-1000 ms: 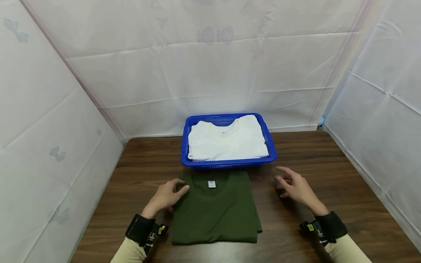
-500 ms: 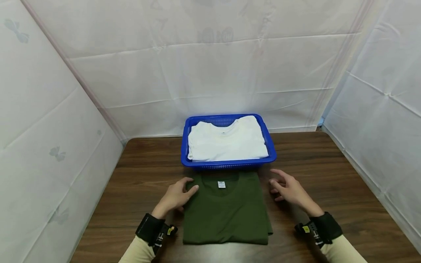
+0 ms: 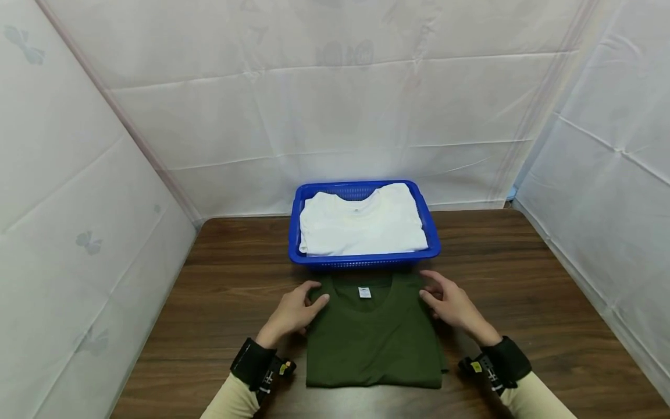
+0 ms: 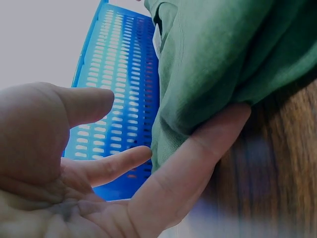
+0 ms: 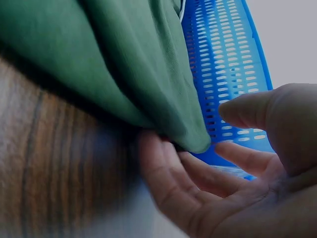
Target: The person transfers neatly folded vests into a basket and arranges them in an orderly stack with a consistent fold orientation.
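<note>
A folded dark green T-shirt [image 3: 373, 343] lies flat on the table, its collar and white label towards the back. My left hand [image 3: 290, 311] is at the shirt's left edge. In the left wrist view, one of its fingers touches the green cloth [image 4: 208, 64] at the lower edge, while the thumb stands apart. At the opposite edge is my right hand [image 3: 453, 304]; in the right wrist view its fingertips meet the underside of the cloth [image 5: 143, 74], partly hidden by it, and the thumb is raised clear of the shirt. Neither hand pinches the cloth.
Just behind the shirt stands a blue plastic basket [image 3: 364, 262] with a folded white T-shirt [image 3: 363, 227] in it. The brown wooden table [image 3: 235, 250] ends at white sheeting [image 3: 335, 116] at the back and both sides.
The green T-shirt has slid to the right along with my left hand. My right hand has moved left to the shirt's right edge. The basket has stayed in place.
</note>
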The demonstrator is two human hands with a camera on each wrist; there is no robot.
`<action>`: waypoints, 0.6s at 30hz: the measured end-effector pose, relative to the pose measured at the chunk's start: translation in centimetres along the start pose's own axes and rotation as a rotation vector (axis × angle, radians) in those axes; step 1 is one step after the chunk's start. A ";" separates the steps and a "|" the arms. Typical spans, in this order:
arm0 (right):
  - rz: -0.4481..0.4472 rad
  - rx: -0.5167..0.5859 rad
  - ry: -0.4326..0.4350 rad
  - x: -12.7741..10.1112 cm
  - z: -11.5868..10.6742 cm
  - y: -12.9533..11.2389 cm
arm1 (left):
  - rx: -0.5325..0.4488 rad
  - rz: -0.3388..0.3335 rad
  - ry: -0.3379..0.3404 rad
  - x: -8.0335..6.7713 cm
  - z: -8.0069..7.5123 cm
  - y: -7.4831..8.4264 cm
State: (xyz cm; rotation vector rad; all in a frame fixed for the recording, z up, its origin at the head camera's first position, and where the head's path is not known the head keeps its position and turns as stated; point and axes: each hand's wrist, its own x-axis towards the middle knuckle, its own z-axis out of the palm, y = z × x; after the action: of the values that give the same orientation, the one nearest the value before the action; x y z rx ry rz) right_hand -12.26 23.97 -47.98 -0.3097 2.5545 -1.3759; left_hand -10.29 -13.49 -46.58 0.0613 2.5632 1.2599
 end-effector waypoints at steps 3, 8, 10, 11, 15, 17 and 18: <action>0.004 -0.015 0.017 0.2 0.2 0.2 | -0.001 0.009 0.008 0.1 0.2 -0.1; -0.019 -0.035 0.004 0.7 0.5 0.4 | -0.001 0.010 0.017 0.2 0.3 -0.2; -0.029 -0.057 0.006 0.8 0.6 0.4 | -0.004 0.006 0.014 0.1 0.3 -0.2; -0.033 -0.068 0.010 0.8 0.7 0.4 | -0.007 0.005 0.013 0.1 0.3 -0.3; -0.046 -0.086 0.026 0.8 0.9 0.2 | -0.012 0.004 0.008 0.1 0.4 -0.3; -0.052 -0.083 0.042 0.8 1.0 0.1 | -0.013 0.007 0.005 0.2 0.3 -0.2; -0.055 -0.082 0.049 0.8 1.0 0.0 | -0.014 0.009 0.004 0.2 0.3 -0.2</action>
State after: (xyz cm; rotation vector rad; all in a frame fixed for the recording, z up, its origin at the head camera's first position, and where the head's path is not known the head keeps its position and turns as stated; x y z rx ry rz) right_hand -12.77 22.99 -48.60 -0.3673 2.6657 -1.3155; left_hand -10.34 -13.34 -47.00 0.0680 2.5600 1.2828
